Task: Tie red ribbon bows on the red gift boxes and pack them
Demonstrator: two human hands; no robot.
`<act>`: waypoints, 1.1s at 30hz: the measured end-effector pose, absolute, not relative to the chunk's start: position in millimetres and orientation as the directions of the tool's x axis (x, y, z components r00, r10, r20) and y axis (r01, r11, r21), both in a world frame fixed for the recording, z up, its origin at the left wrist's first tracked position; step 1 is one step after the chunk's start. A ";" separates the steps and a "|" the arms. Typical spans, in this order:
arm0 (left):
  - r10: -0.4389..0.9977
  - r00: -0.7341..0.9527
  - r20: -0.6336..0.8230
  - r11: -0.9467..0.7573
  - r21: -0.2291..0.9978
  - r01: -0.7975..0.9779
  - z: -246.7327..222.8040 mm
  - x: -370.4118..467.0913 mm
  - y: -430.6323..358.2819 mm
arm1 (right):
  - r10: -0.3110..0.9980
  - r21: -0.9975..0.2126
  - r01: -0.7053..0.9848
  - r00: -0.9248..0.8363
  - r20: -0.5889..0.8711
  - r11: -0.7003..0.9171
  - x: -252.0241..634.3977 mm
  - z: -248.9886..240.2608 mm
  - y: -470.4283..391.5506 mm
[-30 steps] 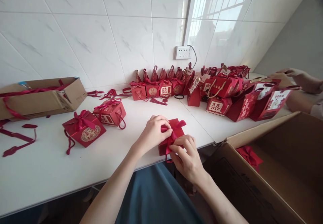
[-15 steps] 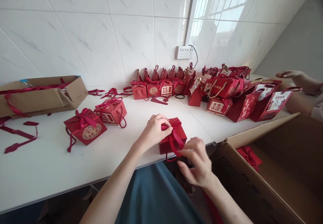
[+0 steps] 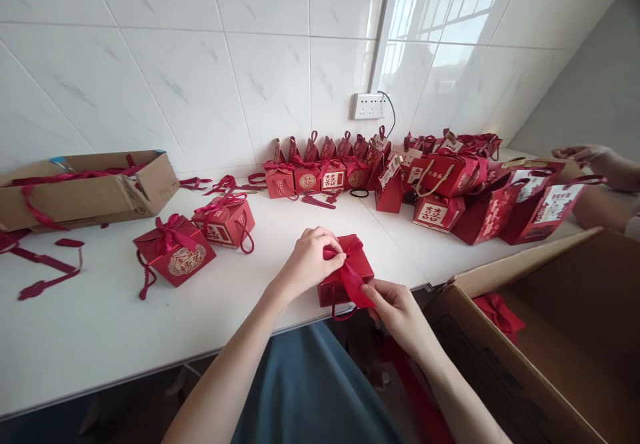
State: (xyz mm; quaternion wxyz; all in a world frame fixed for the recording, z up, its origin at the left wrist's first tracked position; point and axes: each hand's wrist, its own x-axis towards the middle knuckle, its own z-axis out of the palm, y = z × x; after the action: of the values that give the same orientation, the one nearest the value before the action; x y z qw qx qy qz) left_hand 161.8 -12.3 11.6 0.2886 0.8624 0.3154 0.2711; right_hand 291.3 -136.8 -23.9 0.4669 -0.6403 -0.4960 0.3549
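Work in hand: a small red cardboard gift box (image 3: 345, 274) sits at the front edge of the white desk (image 3: 100, 324), directly before the person. The left hand (image 3: 310, 261) pinches the knot of the dark red satin ribbon (image 3: 350, 277) on the lid, fingers closed tight on it. The right hand (image 3: 395, 307) grips a ribbon tail just off the desk edge, fingers narrow. The bow looks unfinished.

Two tied red boxes with bows (image 3: 195, 241) stand toward the left; a long row of red gift boxes and bags (image 3: 400, 177) lines the back edge. Loose ribbon lengths (image 3: 50, 267) remain at the left.

The open brown carton (image 3: 550, 337) at right is cut off; only one red item shows inside. Another person's hand (image 3: 595, 161) at far right is partly out of frame, grip unclear.
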 end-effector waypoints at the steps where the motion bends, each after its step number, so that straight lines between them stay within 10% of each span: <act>1: 0.699 0.656 0.284 -0.636 0.665 0.390 11.8 162.1 -12.2 | 0.968 -0.952 0.299 0.252 0.009 -0.069 291.7 -24.6 -138.0; 12: 0.710 0.599 0.370 -0.637 0.700 0.323 9.4 155.5 -9.4 | 0.852 -0.818 0.558 0.487 0.191 -0.136 325.6 0.4 -118.4; 20: 0.864 0.432 0.258 -0.455 0.765 0.456 8.7 145.3 -16.5 | 0.940 -0.633 0.764 0.292 0.175 -0.120 322.2 20.4 -60.4; 33: 0.956 0.149 0.254 -0.294 0.859 0.420 -7.6 157.9 -39.7 | 0.880 -0.891 0.446 0.385 0.279 0.087 313.8 -16.3 -75.1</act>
State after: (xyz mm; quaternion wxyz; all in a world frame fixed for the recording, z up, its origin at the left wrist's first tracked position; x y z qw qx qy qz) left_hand 157.9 -39.7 -7.6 0.3202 0.6871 0.5005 0.4181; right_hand 313.8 -75.1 -16.3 0.5276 -0.6437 -0.5148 0.2056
